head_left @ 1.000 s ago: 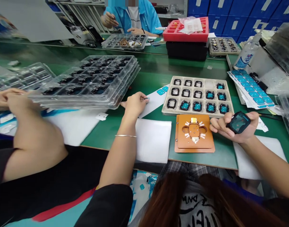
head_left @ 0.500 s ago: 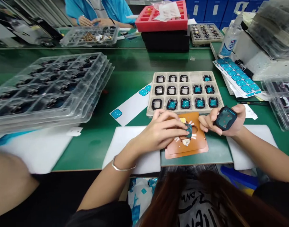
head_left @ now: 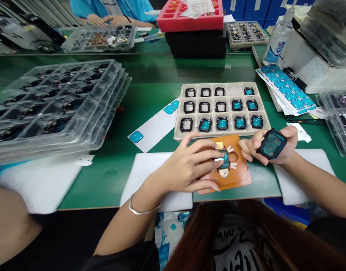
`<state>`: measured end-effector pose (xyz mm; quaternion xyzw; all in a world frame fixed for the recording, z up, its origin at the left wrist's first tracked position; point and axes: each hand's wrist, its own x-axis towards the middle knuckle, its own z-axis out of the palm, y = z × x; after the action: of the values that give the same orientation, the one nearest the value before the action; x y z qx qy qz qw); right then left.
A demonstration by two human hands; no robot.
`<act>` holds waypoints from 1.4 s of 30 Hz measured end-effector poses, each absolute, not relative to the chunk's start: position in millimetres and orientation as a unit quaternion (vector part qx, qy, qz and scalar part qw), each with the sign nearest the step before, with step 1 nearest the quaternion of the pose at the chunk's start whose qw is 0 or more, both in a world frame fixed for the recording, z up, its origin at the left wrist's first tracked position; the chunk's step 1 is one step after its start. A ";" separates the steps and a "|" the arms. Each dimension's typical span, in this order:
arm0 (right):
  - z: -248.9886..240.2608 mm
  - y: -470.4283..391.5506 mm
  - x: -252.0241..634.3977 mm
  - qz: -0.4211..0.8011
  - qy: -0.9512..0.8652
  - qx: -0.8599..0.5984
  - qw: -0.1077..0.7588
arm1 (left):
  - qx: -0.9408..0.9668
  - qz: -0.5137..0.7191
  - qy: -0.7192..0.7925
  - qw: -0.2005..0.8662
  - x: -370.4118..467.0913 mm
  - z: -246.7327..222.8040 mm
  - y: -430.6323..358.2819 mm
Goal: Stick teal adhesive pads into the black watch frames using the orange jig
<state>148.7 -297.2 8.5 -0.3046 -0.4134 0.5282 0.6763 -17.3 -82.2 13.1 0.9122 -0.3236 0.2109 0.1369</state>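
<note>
My left hand (head_left: 181, 167) reaches over an orange pad (head_left: 238, 177) with its fingers stretched and spread. Its middle fingertips rest on a small teal-faced square piece (head_left: 225, 162) lying on the pad, and a white sliver shows at one fingertip. White tabs and a yellow patch (head_left: 219, 145) surround that piece. In my right hand (head_left: 287, 150), thumb and fingers grip a black watch case (head_left: 273, 144) by its edges, its dark teal face turned up. Just behind the pad sits a beige compartment tray (head_left: 228, 133) of black watch frames, several with teal faces.
Stacked clear trays (head_left: 88, 139) stand at left. A sticker strip (head_left: 152, 130) lies beside the beige tray; teal sticker sheets (head_left: 288, 90) and a pump bottle (head_left: 279, 41) are at right. Across the bench, a person in blue works behind a red tray (head_left: 190, 24) on a black box.
My left fingers have spread more, showing more of the teal piece and a white sliver at a fingertip. My right hand keeps hold of the watch case, tilted slightly differently. The view shifted slightly.
</note>
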 end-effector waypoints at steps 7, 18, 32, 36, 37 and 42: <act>2.1 -296.8 149.9 0.510 -0.433 -0.295 0.682 | 0.910 0.203 -0.327 0.153 -15.6 13.0 -82.3; 20.0 -280.9 209.2 0.085 -0.453 -0.761 0.456 | 0.903 0.176 -0.324 0.221 -14.5 9.0 -80.8; 21.4 -205.9 283.6 -0.019 -0.516 -0.847 0.127 | 0.902 0.165 -0.307 0.254 -13.6 8.9 -79.6; 15.7 -192.8 268.2 -0.012 -0.534 -0.836 0.126 | 0.902 0.165 -0.311 0.251 -13.5 8.8 -80.3; 15.2 -188.3 264.8 -0.006 -0.536 -0.834 0.129 | 0.901 0.165 -0.312 0.252 -13.4 8.7 -80.4; 21.9 -171.0 259.4 0.018 -0.528 -0.827 0.191 | 0.899 0.163 -0.314 0.257 -13.4 8.6 -80.3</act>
<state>259.4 -171.0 21.9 -0.8273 -0.5279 0.0182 0.1913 -13.4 -80.3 8.6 0.8993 -0.3139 0.1626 0.2573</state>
